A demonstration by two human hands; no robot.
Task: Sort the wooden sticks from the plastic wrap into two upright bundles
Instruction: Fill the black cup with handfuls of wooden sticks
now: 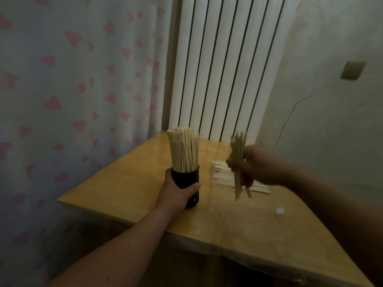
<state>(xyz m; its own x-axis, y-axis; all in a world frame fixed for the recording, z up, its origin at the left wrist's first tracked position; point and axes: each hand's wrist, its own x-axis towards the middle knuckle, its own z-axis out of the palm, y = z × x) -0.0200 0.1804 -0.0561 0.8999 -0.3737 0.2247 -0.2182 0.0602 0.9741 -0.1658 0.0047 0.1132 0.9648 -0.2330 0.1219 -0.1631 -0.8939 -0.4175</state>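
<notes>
Head view: our left hand (178, 191) curls round the black holder (191, 180), which stands on the table (124, 183) packed with upright sticks (183, 150). Our right hand (257, 166) grips a blurred handful of sticks (238, 146), whose ends jut above and below its grip, over the flat pile (220, 175).

One head-worn view (wide-angle, edges bowed) looks forward and down from above the near edge of the table (128, 183), close over it, facing the far corner by the curtain (72, 79) and radiator (217, 69).
</notes>
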